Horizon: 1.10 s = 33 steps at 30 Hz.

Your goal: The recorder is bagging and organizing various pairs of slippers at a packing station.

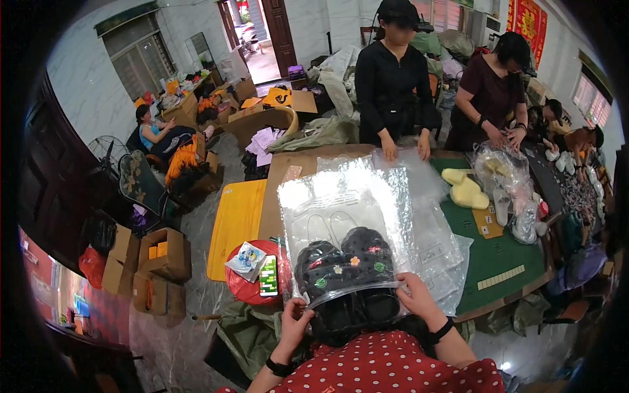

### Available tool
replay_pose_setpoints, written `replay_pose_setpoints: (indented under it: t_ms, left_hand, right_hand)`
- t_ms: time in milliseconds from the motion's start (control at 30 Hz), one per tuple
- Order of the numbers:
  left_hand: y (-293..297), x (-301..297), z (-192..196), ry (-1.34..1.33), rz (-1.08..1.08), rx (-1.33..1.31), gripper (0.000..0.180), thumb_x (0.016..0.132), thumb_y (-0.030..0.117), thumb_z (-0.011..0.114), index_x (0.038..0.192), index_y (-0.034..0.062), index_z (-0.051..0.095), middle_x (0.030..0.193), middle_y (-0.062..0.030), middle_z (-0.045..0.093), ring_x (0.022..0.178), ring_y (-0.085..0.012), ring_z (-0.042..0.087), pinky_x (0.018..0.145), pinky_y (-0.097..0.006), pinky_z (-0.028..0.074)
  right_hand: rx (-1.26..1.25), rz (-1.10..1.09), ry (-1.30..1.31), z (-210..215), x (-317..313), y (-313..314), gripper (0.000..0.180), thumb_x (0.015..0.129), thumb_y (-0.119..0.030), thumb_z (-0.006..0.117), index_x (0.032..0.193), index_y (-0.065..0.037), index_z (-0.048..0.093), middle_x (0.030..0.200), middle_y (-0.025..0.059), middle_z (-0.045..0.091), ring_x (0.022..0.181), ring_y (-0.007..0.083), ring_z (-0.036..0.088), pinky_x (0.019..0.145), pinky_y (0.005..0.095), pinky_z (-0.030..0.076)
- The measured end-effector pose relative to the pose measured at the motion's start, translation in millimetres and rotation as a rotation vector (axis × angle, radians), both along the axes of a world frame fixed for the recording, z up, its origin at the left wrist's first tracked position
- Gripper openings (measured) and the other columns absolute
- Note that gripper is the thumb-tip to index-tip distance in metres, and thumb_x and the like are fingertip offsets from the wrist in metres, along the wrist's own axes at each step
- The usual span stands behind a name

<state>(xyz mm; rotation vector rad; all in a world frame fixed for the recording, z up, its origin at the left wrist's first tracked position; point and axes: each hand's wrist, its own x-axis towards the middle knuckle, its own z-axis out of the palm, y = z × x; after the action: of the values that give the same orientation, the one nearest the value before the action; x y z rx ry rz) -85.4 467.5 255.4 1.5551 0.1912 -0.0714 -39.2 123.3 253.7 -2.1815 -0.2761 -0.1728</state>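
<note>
Right at the near edge of the counter (pixel 504 259), both hands grip the open mouth of a clear plastic bag (pixel 341 209) that stands tilted up toward the camera. The left hand (pixel 296 321) pinches the bag's lower left corner, fingers curled onto the film; the right hand (pixel 414 298) clamps the lower right corner, thumb on top. A black wristband sits on each wrist. Inside the bag, low down near the mouth, lies a pair of black slippers (pixel 344 262) dotted with small coloured flower charms, toes pointing up into the bag. More dark slippers (pixel 354 311) show just below the mouth, between the two hands and above the person's red dotted lap.

Under the bag, a stack of clear plastic bags (pixel 436 249) spreads over the counter's near middle. Beside the counter's left edge stands a red round stool (pixel 239 288) carrying a phone (pixel 268 275) with a lit screen and a small printed packet (pixel 246 259). A yellow board (pixel 236 219) lies just beyond the stool. Toward the far right corner rest pale yellow foam slippers (pixel 465 190) and a heap of bagged slippers (pixel 508 187). Two people in dark tops stand at the far edge, their hands on the plastic there. Cardboard boxes (pixel 160 259) sit on the floor well to the left.
</note>
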Motion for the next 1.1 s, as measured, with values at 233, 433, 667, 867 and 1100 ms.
replay_pose_setpoints:
  t_ms: [233, 433, 667, 867, 1100]
  left_hand:
    - [-3.4, 2.7, 19.7, 0.050, 0.012, -0.181, 0.029, 0.088, 0.009, 0.066, 0.111, 0.0075, 0.049, 0.097, 0.0015, 0.051, 0.086, -0.0078, 0.051, 0.077, -0.023, 0.042]
    - [-6.3, 16.3, 32.9, -0.017, -0.008, -0.620, 0.059, 0.086, 0.030, 0.074, 0.131, 0.0076, 0.042, 0.117, -0.0017, 0.054, 0.106, -0.0137, 0.055, 0.087, -0.028, 0.047]
    - [-10.4, 35.9, 57.5, 0.037, -0.030, -0.837, 0.084, 0.078, 0.026, 0.080, 0.143, 0.0094, 0.029, 0.142, -0.0062, 0.040, 0.128, -0.0200, 0.047, 0.103, -0.036, 0.044]
    - [-14.5, 39.6, 60.4, -0.043, -0.003, -0.835, 0.072, 0.084, 0.008, 0.072, 0.142, 0.0082, 0.031, 0.134, -0.0053, 0.051, 0.119, -0.0173, 0.055, 0.100, -0.032, 0.047]
    - [-9.9, 45.6, 30.8, -0.110, 0.165, -0.756, 0.046, 0.086, -0.001, 0.064, 0.128, 0.0025, 0.047, 0.119, -0.0077, 0.060, 0.104, -0.0164, 0.062, 0.087, -0.028, 0.052]
  right_hand:
    - [0.147, -0.061, 0.458, 20.1, 11.4, 0.3, 0.024, 0.091, -0.020, 0.058, 0.108, -0.004, 0.054, 0.090, 0.0118, 0.062, 0.087, 0.0232, 0.060, 0.075, 0.0325, 0.047]
    - [1.042, 0.135, 0.536, 41.9, 15.0, 7.7, 0.048, 0.090, -0.024, 0.063, 0.130, -0.009, 0.042, 0.117, 0.0083, 0.057, 0.106, 0.0196, 0.055, 0.091, 0.0333, 0.043]
    - [1.359, 0.443, 0.581, 66.7, 23.8, 10.4, 0.098, 0.070, -0.015, 0.080, 0.148, -0.005, 0.022, 0.149, 0.0150, 0.033, 0.136, 0.0290, 0.036, 0.112, 0.0384, 0.029]
    - [1.330, 0.345, 0.545, 48.0, 31.8, 19.9, 0.100, 0.065, -0.008, 0.082, 0.145, -0.009, 0.021, 0.141, 0.0184, 0.042, 0.128, 0.0317, 0.047, 0.107, 0.0425, 0.036]
    - [1.067, 0.133, 0.465, 13.7, 36.0, 6.2, 0.075, 0.071, -0.008, 0.082, 0.132, -0.008, 0.039, 0.121, 0.0080, 0.048, 0.099, 0.0148, 0.053, 0.084, 0.0279, 0.047]
